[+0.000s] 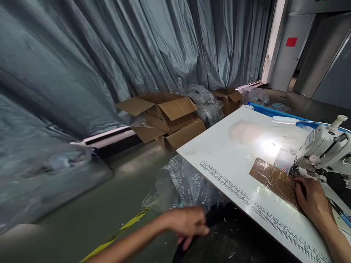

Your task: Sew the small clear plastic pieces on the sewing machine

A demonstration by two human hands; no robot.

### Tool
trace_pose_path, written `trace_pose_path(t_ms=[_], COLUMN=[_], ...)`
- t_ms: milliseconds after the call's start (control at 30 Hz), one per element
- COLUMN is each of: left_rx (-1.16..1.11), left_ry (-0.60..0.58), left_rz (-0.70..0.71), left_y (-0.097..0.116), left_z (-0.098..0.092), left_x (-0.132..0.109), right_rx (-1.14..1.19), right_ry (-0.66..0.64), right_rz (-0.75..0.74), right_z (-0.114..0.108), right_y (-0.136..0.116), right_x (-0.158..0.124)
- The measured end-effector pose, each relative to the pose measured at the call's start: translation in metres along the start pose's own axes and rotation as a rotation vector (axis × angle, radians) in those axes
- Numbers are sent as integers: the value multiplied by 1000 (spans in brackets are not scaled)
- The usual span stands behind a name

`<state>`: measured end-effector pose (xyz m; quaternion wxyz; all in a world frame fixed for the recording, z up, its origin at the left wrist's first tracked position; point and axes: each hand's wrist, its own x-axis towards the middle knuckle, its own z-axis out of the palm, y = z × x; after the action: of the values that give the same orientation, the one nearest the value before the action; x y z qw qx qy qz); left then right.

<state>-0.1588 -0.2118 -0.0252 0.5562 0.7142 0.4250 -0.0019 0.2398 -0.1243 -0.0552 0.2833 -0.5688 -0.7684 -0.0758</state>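
Note:
My right hand [312,197] rests at the table's right side, thumb and forefinger apart, on the end of a brown strip [270,179] that looks wrapped in clear tape. Its fingertips are close to the needle area of a white sewing machine [320,146]; nothing held shows in it. Small red marks dot the strip and the pale plate [283,159] beside the needle. My left hand [190,224] hangs off the table edge above my dark lap, slightly blurred. Its fingers curl downward, and whatever they may hold is hidden.
A printed ruler runs along the white table's [219,146] near edge. Open cardboard boxes [170,113] and clear plastic bags [189,179] lie to its left. A white-handled tool [285,119] lies at the back, and blue-handled scissors [341,212] lie right of my hand.

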Motion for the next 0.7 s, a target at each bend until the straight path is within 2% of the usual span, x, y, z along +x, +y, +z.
trace_pose_path(t_ms=[33,67,100,167,200,267,367,433,500,600,700], left_rx=[22,63,127,307,401,525,528,501,463,407,378], left_ry=[-6,40,144,486,617,769,808,811,828,886,978], left_rz=[29,88,170,362,411,390,263,223,216,248,310], left_y=[13,28,43,67,74,79,69,58,48,41,46], left_z=[-11,-25,-41,-76,-95,-132,-173,-187,-192,-190,-182], left_x=[1,5,13,38,55,92,142,162,172,173,168], right_rx=[0,3,15,56,80,116,128,124,119,98,56], right_ry=[8,15,22,36,41,48,32,13,-2,-8,-12], right_rz=[-2,-4,-6,-12,-18,-22,-8,10,15,3,-5], right_z=[2,3,4,6,6,7,5,3,2,0,-1], right_y=[1,3,4,7,8,10,11,9,7,4,1], right_x=[-1,-3,-3,-4,-4,-4,-4,-5,-5,-5,-5])
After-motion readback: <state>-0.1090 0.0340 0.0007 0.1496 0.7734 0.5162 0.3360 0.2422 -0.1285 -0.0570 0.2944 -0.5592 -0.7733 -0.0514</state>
